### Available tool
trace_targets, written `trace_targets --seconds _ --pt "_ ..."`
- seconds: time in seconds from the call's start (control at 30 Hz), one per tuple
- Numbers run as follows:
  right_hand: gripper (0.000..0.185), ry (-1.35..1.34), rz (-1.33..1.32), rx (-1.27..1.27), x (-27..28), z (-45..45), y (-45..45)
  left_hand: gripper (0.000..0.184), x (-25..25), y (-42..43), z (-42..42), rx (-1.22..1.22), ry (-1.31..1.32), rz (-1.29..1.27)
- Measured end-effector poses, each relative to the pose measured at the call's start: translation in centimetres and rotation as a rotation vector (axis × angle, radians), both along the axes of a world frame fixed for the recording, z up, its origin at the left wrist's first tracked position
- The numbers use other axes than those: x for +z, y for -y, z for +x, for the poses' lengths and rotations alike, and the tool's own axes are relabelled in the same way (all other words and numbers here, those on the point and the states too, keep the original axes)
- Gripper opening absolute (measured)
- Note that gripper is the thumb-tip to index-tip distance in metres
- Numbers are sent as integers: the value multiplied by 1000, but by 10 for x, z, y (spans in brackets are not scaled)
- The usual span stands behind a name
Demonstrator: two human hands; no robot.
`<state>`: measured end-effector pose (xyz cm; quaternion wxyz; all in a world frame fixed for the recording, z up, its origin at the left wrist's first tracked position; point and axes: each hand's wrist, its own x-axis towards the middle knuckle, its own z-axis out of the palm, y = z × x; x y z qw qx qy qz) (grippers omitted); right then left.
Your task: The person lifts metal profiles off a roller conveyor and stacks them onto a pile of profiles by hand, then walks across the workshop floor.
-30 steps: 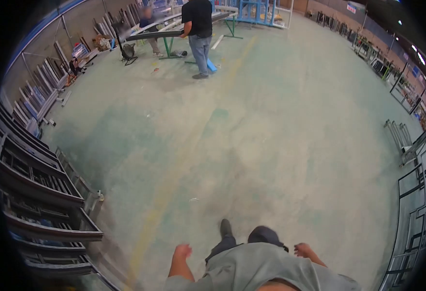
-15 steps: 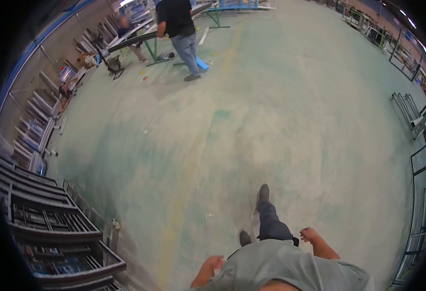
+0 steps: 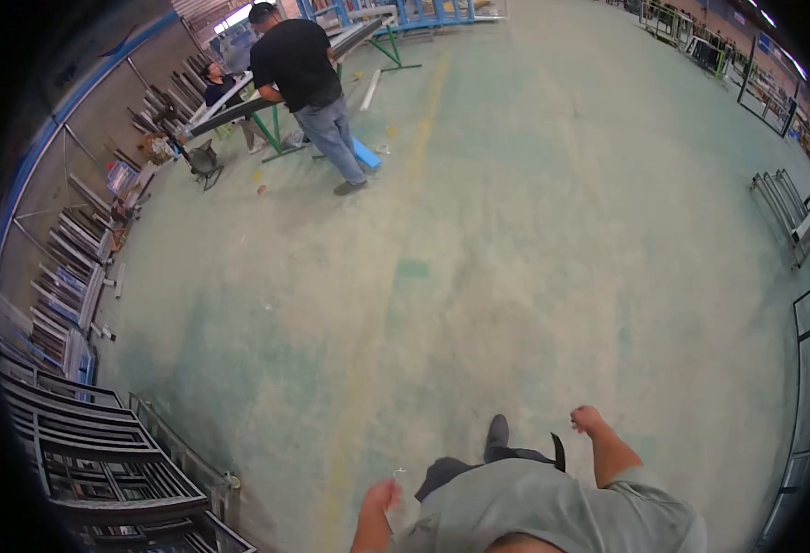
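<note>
My left hand (image 3: 384, 496) hangs low beside my grey shirt, above the floor. Its fingers are slightly blurred and loosely bent, and nothing shows in it. Out to the other side, my right hand (image 3: 586, 419) is raised a little, fingers loosely curled and holding nothing visible. Neither hand touches an object. A dark strap end (image 3: 558, 452) sticks out at my waist near the right hand. One dark shoe (image 3: 496, 431) shows ahead of me on the green, worn floor (image 3: 497, 313).
Dark metal frames (image 3: 110, 452) are stacked at lower left, with profiles (image 3: 78, 249) along the wall. Ahead, a person in a black shirt (image 3: 299, 64) stands at a long workbench (image 3: 239, 109); another person (image 3: 216, 85) is beyond it. A wheeled rack (image 3: 787, 217) and frames (image 3: 806, 369) line the right.
I have stepped forward, and the rack and people sit differently in view. Both hands have swung forward. The person in black has turned or leaned more over the workbench.
</note>
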<state>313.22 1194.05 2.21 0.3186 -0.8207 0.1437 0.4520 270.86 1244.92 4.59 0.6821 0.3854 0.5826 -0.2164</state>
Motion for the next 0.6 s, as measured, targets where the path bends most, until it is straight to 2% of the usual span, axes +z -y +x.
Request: trace_targets --seconds 0.03,0.07,0.1,0.17,0.27,0.37,0.4,0.43,0.47,0.5,0.6 --pt "28 41 -32 42 26 28 -23 28 13 -2 40 -29 -13 68" --pt "29 44 -84 144 24 54 -37 31 56 -3 102 -59 -13 140" --pt "30 46 -136 243 23 79 -52 33 64 -5 139 -82 31 145" --pt "31 116 -8 176 44 110 -95 36 70 -19 190 -132 98 164" --pt "31 231 159 40 58 142 -149 35 59 -29 246 -175 76 78" --pt "30 130 250 -21 43 168 -165 33 24 -49 276 -735 -136 -5" --pt "27 71 203 -29 28 178 -164 36 -19 -62 268 -756 -38 -54" --pt "26 12 158 -38 9 188 -154 39 -70 -77 258 -668 111 -180" --pt "23 9 64 59 -11 194 -141 42 -91 -94 259 -563 230 -375" --pt "22 -40 3 -17 -18 197 -132 46 -90 -115 272 -447 353 -814" --pt "33 -293 -146 -368 5 203 -106 64 -97 -145 287 -192 80 -514"
